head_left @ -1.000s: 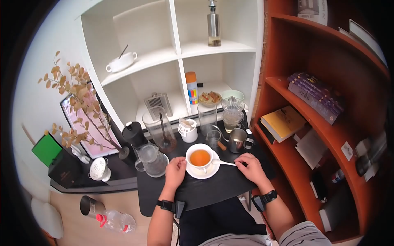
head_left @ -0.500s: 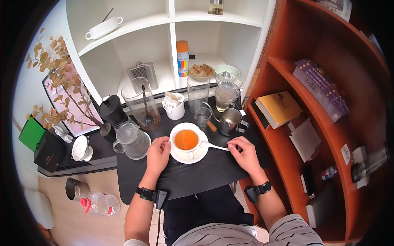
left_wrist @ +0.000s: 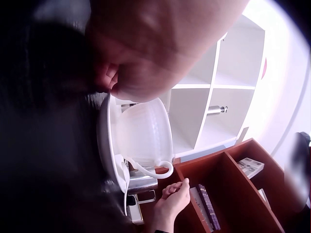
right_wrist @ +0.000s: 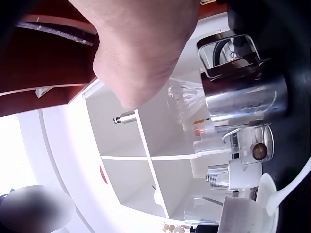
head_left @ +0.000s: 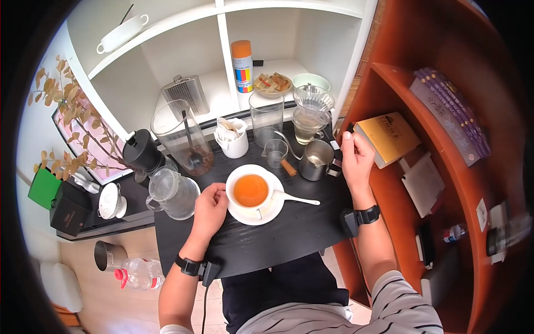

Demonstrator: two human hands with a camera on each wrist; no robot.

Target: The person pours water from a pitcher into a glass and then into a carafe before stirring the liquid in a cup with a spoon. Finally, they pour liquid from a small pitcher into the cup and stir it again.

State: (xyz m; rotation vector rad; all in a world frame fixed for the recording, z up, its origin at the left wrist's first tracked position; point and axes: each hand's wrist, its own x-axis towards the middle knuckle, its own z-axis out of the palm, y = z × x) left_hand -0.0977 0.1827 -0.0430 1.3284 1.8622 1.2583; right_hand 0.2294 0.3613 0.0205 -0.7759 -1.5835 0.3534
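On the near side of the black table [head_left: 253, 245] are dark trousers [head_left: 283, 286] and a pale, dark-striped shirt [head_left: 281, 322] with short sleeves [head_left: 401, 300], while at its sides black wrist straps [head_left: 368, 215] carry boxy units [head_left: 210, 273], the left with a cable [head_left: 204, 303].

There were one left hand [head_left: 210, 210] and one right hand [head_left: 357, 161], with two wrist straps [head_left: 367, 215]. One teacup [left_wrist: 148, 131], one saucer [head_left: 247, 219], one white spoon [head_left: 297, 199], one steel gooseneck kettle [head_left: 314, 168], one wooden-handled glass pitcher [head_left: 275, 153] and one glass dripper [head_left: 313, 99] were there. Besides these were two tall glass cylinders [head_left: 267, 114], one glass jug [head_left: 174, 193], one hand grinder [head_left: 141, 151], one colander [head_left: 111, 201], one spray can [head_left: 242, 69] and one red-capped bottle [head_left: 142, 274].
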